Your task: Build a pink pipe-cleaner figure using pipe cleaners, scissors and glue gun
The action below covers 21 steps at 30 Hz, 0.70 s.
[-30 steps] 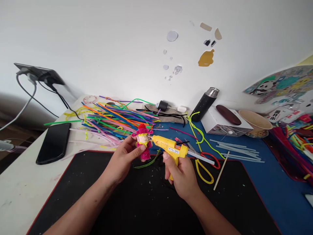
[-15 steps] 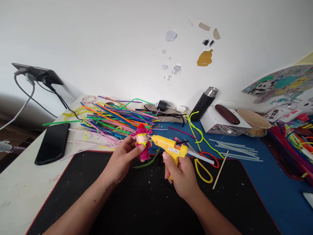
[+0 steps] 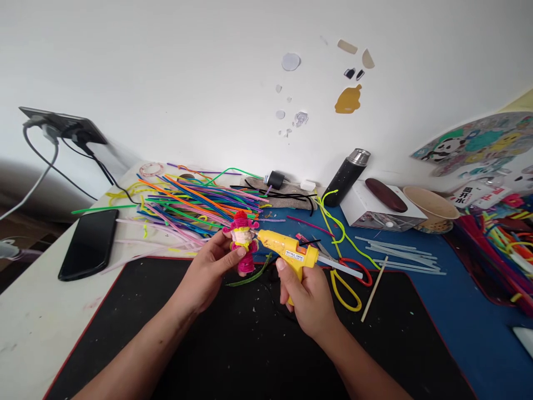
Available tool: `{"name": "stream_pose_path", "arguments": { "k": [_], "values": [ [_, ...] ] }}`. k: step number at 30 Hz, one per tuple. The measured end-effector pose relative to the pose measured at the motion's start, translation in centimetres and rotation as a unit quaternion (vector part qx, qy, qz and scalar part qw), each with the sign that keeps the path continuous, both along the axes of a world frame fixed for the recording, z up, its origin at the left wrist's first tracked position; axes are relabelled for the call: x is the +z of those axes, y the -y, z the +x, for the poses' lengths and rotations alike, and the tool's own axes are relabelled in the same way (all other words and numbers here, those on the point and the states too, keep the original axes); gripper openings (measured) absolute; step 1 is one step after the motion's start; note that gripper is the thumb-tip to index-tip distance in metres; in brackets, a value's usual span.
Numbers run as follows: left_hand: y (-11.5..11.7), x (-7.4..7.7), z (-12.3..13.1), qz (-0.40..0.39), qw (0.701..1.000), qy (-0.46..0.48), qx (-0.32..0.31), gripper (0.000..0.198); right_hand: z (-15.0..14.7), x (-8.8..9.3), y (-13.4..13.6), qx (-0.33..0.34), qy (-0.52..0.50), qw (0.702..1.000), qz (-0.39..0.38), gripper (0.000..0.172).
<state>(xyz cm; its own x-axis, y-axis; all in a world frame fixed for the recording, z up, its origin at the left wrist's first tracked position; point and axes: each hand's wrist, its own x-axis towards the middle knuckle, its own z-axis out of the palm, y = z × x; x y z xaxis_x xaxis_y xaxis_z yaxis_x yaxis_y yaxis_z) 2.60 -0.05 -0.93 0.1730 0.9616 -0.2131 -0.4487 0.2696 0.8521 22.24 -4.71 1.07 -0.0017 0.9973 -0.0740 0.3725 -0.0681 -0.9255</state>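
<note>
Between the thumb and fingers of my left hand stands a small pipe-cleaner doll, upright, with a magenta body, a pale face, a yellow collar and a red tuft on top. My right hand is wrapped round the handle of a yellow hot glue gun. Its nozzle points left and meets, or nearly meets, the side of the doll's head; I cannot tell if they touch. A whitish glue stick pokes out of the gun's back. Both hands are above a black mat.
Colourful pipe cleaners lie heaped behind my left hand. Red-handled scissors, a wooden stick and loose glue sticks are to the right. A black thermos and a white box stand by the wall. A phone lies left.
Hands, doll and glue gun hold almost the same pose. The whole view has shifted very slightly.
</note>
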Motion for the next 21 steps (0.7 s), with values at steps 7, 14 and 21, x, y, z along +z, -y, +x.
{"name": "stream_pose_path", "arguments": {
  "k": [7,14,21],
  "values": [
    [-0.03,-0.4,-0.14,0.003,1.0,0.001,0.003,0.043,-0.05,0.16,0.06,0.005,0.003,1.0,-0.001,0.076],
    [0.01,-0.63,-0.18,0.002,1.0,0.002,0.004,0.042,-0.08,0.47,0.06,0.0,0.002,1.0,0.001,0.075],
    [0.01,-0.27,-0.07,0.003,1.0,-0.002,-0.001,0.043,-0.06,0.56,0.05,0.003,0.003,1.0,-0.002,0.071]
  ]
}}
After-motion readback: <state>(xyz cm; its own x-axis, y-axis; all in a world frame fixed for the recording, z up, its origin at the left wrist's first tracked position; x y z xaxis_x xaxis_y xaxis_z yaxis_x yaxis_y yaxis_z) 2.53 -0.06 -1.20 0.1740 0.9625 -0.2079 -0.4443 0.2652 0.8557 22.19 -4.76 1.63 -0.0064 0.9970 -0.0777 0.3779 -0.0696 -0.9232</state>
